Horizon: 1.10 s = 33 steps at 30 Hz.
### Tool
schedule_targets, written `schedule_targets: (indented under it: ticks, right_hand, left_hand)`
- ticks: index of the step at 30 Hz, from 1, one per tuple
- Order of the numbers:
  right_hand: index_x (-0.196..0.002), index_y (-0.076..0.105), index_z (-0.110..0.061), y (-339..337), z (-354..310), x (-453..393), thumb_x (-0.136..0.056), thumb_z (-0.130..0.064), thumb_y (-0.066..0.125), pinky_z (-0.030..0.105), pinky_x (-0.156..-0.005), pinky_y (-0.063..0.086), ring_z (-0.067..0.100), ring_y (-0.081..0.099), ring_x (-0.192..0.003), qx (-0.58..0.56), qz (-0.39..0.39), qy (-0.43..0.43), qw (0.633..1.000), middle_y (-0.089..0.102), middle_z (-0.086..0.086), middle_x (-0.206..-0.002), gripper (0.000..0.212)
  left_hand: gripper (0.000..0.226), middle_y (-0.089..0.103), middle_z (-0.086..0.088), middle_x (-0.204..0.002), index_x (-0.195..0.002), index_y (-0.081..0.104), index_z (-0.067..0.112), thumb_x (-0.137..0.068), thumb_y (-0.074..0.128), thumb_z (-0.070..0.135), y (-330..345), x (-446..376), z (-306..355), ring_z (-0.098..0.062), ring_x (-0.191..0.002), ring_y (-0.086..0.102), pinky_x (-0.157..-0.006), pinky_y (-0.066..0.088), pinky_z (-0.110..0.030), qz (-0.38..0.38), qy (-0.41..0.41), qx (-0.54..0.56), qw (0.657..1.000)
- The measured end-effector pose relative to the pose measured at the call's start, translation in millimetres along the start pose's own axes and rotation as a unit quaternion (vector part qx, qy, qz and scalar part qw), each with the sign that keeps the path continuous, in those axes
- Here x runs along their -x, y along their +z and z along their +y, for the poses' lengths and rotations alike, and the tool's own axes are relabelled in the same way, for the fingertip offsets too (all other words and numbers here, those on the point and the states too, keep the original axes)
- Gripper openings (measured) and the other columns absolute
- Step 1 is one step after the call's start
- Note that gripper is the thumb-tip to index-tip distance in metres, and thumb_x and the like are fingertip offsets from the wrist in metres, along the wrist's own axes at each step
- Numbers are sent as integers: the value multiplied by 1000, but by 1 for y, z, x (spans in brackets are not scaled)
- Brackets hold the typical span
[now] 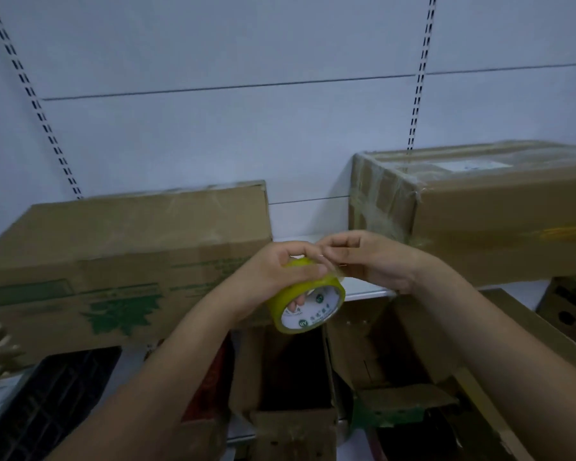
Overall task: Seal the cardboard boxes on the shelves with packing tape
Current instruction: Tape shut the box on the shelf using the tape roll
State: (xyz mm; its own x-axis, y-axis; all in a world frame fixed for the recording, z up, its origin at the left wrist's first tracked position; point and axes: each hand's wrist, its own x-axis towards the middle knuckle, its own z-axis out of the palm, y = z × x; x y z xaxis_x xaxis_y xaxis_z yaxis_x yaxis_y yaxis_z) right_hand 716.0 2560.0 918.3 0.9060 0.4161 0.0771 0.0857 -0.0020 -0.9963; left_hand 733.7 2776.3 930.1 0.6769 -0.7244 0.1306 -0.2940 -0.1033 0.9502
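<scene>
White shelf wall behind; left hand (pixel 280 271) grips the tape roll (pixel 308 302), right hand (pixel 368 261) pinches its free end, right box (pixel 499 214) nearest.

Both forearms bare to the frame's edge — no sleeves, rings or watch on left hand (pixel 276 271) or right hand (pixel 376 261).

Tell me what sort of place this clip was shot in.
Probably a stockroom or shop back room. A white wall panel with slotted uprights carries a shelf holding cardboard boxes, one already wrapped in tape. More open cartons sit below, and both hands work a yellow tape roll.
</scene>
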Motion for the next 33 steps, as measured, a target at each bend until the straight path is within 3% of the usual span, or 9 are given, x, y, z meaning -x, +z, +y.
schedule_targets:
  ticks: [3,6,13,16,19,24,27,30,33]
  right_hand:
    - [-95,74,-8,12,-18,-13,-69,-27,83,23,-79,54,15,68,-88,-3,-3,-39,999,71,9,-95,34]
    - [-87,74,-8,29,-39,-32,-63,-29,88,24,-79,55,16,67,-86,13,24,-86,996,70,9,-91,35]
    - [-87,64,-3,46,-109,-78,-93,-7,64,22,-62,52,17,60,-64,216,108,-130,962,64,10,-74,8]
    - [-96,67,3,27,-127,-104,-92,-7,66,22,-61,55,13,62,-58,263,108,-67,956,65,9,-76,11]
    - [-98,69,3,3,-127,-136,-91,-7,68,21,-62,55,11,63,-58,222,122,-26,967,67,11,-78,13]
    - [-104,69,1,-33,-92,-183,-89,-6,71,21,-60,55,11,62,-57,161,173,0,972,68,12,-77,17]
    - [-116,66,-12,-47,-63,-204,-85,-8,75,24,-64,57,17,64,-62,153,188,16,970,69,13,-71,32]
    - [-108,69,-2,-55,-45,-215,-84,-8,76,25,-63,58,18,63,-62,142,198,29,969,69,14,-72,25]
    - [-100,68,6,-59,-35,-217,-82,-6,76,22,-59,57,15,63,-58,122,209,37,970,68,14,-71,23]
  left_hand:
    - [16,55,-22,-68,-98,68,10,-85,68,19,-27,14,18,-10,-38,50,-38,44,-18,-27,7,21,999]
    - [23,60,-9,-60,-99,66,9,-81,67,24,-56,25,41,-7,-38,51,-38,44,-16,-41,12,-12,999]
    - [23,55,-6,-57,-86,70,22,-85,68,45,-125,14,87,-14,-47,49,-47,42,-20,-26,-33,-185,982]
    - [47,65,3,-95,-125,63,34,-83,71,54,-153,-11,103,-12,-80,59,-73,46,-20,-31,-85,-363,927]
    - [82,45,20,-135,-146,40,43,-75,78,57,-182,-42,117,-6,-120,47,-93,41,-24,-3,-107,-523,846]
    - [55,57,12,-112,-127,51,43,-81,77,27,-218,-95,108,-7,-95,58,-74,46,-26,-11,-118,-540,834]
    - [45,56,13,-111,-122,53,38,-83,72,24,-226,-128,80,-5,-95,57,-69,45,-26,-48,-131,-568,811]
    - [36,59,15,-105,-118,55,37,-87,65,22,-236,-147,56,-4,-90,56,-66,42,-24,-47,-109,-590,799]
    - [33,63,13,-99,-113,58,41,-87,62,21,-243,-145,27,-5,-85,59,-70,48,-30,41,-60,-539,839]
